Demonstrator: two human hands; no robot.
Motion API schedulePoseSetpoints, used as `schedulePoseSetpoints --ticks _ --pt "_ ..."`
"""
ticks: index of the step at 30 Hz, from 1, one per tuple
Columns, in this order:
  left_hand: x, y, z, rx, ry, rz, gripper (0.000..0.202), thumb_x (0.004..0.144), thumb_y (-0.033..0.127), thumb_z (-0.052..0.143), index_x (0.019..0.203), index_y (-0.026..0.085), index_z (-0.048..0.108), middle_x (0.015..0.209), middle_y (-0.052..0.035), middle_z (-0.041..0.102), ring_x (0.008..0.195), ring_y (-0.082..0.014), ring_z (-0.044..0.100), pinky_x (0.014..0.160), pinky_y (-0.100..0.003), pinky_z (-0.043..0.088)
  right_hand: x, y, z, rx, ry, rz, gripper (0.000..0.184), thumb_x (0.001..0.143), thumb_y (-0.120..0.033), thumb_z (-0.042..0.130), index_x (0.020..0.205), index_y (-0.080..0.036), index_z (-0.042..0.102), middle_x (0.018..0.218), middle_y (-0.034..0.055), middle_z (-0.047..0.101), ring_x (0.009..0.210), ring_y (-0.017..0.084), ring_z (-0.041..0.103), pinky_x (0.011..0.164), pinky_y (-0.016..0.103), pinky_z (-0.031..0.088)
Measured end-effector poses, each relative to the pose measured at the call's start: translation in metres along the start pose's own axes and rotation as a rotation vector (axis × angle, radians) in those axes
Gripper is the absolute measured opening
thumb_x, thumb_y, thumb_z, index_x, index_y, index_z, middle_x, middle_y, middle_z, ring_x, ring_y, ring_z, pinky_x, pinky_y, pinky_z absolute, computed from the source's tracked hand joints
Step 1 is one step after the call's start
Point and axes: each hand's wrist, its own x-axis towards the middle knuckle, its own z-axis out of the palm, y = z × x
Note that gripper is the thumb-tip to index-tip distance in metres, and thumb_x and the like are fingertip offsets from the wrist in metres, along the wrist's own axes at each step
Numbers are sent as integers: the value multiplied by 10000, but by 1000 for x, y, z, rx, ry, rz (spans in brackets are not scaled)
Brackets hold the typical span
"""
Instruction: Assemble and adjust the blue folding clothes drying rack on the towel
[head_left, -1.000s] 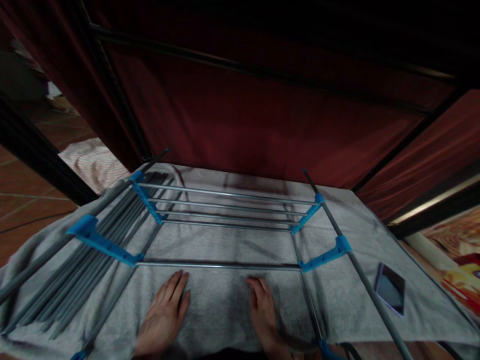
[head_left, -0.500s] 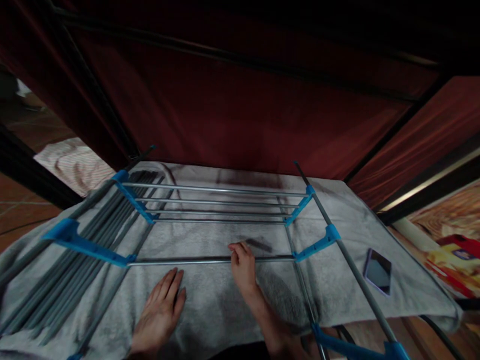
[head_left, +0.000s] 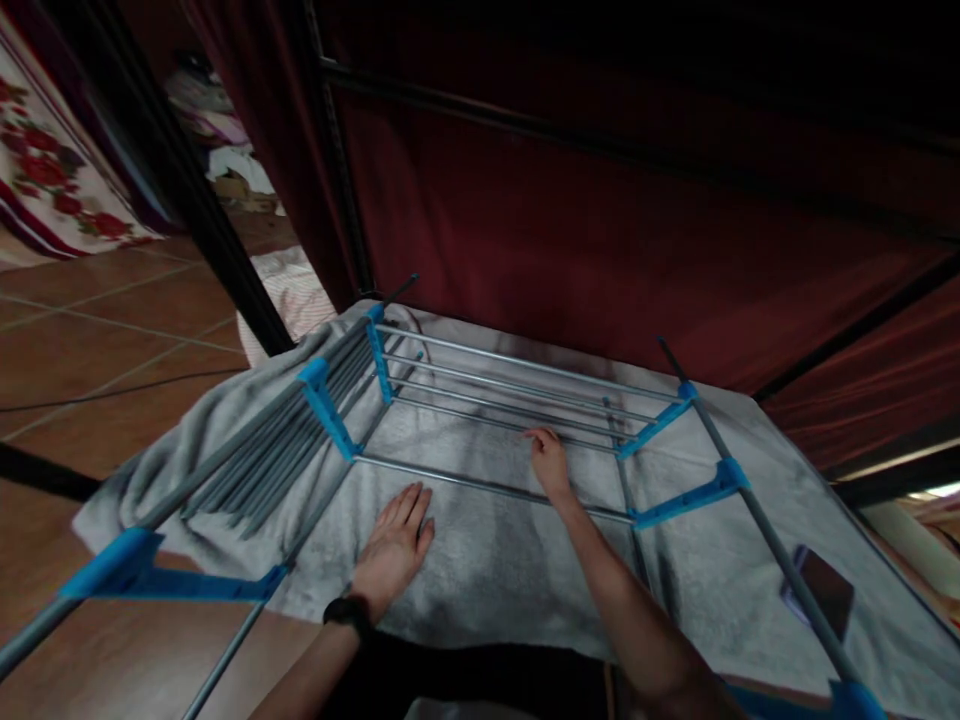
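Note:
A rack frame of grey poles with blue plastic brackets (head_left: 328, 410) and thin metal rods lies across a grey blanket (head_left: 480, 570). My left hand (head_left: 394, 535) rests palm down on the blanket, fingers stretched, just in front of the nearest single metal rod (head_left: 465, 483). It wears a black wristband (head_left: 349, 615). Reaching over that rod, my right hand (head_left: 550, 462) has its fingers curled close to the lowest of the far metal rods (head_left: 465, 414). Whether it touches that rod or holds anything is hidden.
A bundle of grey tubes (head_left: 277, 440) lies on the blanket at left. A phone (head_left: 829, 590) lies at right, partly behind a grey pole (head_left: 787, 560). Dark red curtains (head_left: 525, 230) hang behind the rack. Tiled floor (head_left: 112, 350) shows at left.
The view has turned left, so the rack appears farther right. My right hand has moved forward from the near rod toward the far rods. My left hand stays flat on the blanket.

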Motion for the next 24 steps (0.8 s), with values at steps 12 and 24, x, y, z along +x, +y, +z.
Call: schedulePoseSetpoints --ticks 12,24 --pt "-3 3 -1 -65 -15 -37 483 1016 355 451 1410 115 595 1511 -159 547 1420 -300 500 1196 -499 433 -20 46 -24 -70 159 62 338 738 -199 440 904 -210 734 965 69 702 903 214 642 899 366 511" --pt "88 -19 -16 -721 457 -572 369 879 261 556 1232 201 643 1271 -127 653 1165 -270 639 1050 -456 528 -26 92 -95 -227 712 360 647 733 -260 515 1357 -96 461 1326 246 528 1333 401 437 1123 598 352"
